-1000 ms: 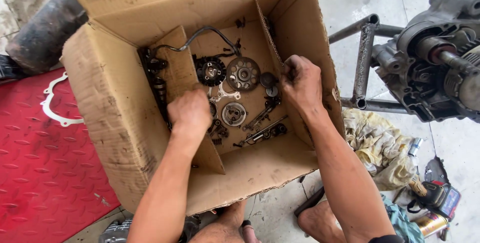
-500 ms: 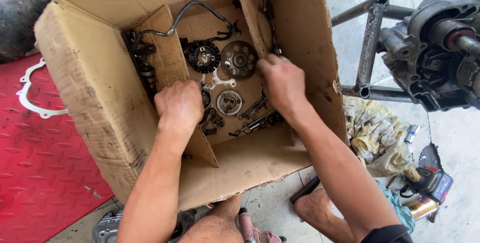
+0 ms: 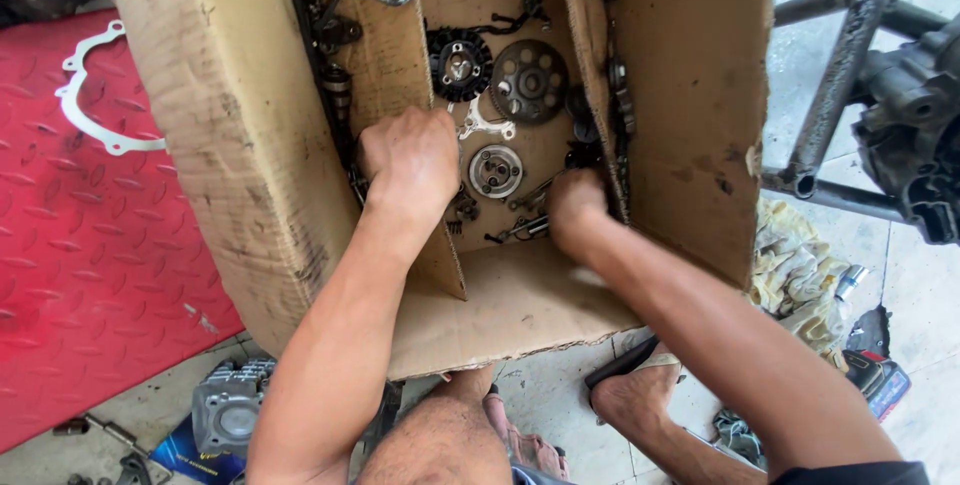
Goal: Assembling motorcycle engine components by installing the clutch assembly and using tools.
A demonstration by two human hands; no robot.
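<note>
Here, working from left to right, a white gasket (image 3: pixel 90 105) lay on the red mat (image 3: pixel 110 275) at nine o'clock of the cardboard box (image 3: pixel 230 145). Your left hand (image 3: pixel 410 160) sat inside the box, curled into a loose fist against the inner flap (image 3: pixel 395 45); whether it pinched anything I could not tell, since the fingers were turned under. Just at three o'clock of that hand lay the small round hub (image 3: pixel 495 171), near but apart. At twelve o'clock of the hub were the black stator (image 3: pixel 458 63) and the large gear (image 3: pixel 529 81), side by side. Your right hand (image 3: pixel 575 210) was pushed down at five o'clock of the hub, fingers hidden among the parts by the right wall, so its grip could not be read either. A slim bolt-like piece (image 3: pixel 520 230) lay touching it at nine o'clock, long axis running from eight to two. The right hand was nearer to that piece; the left was nearer to the hub.
</note>
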